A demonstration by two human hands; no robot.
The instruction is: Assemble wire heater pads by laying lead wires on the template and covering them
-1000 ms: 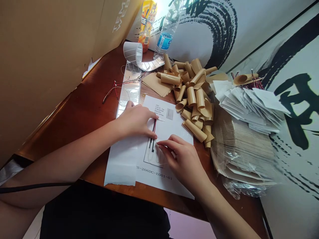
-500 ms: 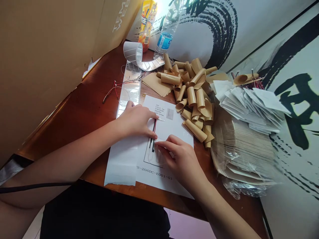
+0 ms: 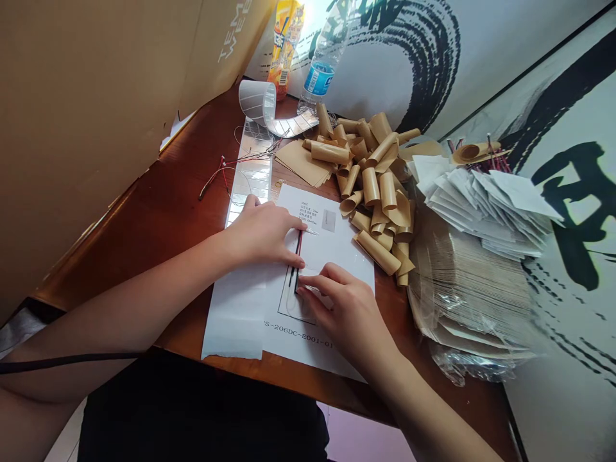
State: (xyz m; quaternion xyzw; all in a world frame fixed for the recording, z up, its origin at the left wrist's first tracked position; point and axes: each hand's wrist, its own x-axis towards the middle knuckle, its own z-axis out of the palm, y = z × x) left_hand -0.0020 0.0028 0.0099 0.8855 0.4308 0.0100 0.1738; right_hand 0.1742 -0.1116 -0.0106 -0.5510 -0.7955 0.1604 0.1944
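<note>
A printed white sheet (image 3: 346, 256) lies on the wooden table, with a thin dark red and black wire (image 3: 299, 244) running down over it. My left hand (image 3: 264, 232) rests on the sheet with thumb and index finger spread, their tips pressing the wire at two places. Just below, my right hand (image 3: 339, 298) has its thumb and index finger at the wire's black lower end, close to a printed outline. Whatever thin clear part lies between those fingertips is too small to make out. Beside the sheet, a strip of silvery labels (image 3: 253, 167) runs under my left hand.
Rolled brown papers (image 3: 370, 186) are heaped behind the sheet. To the right stand white slips (image 3: 486, 199) on a bagged stack (image 3: 471, 276). More wires (image 3: 222, 165) lie at the left. A bottle (image 3: 319, 74) and an orange pack (image 3: 283, 48) stand at the back; a cardboard box (image 3: 106, 115) borders the left.
My right hand's thumb and index fingertips have shifted slightly left, onto the wire's black lower end. My left hand has stayed in place.
</note>
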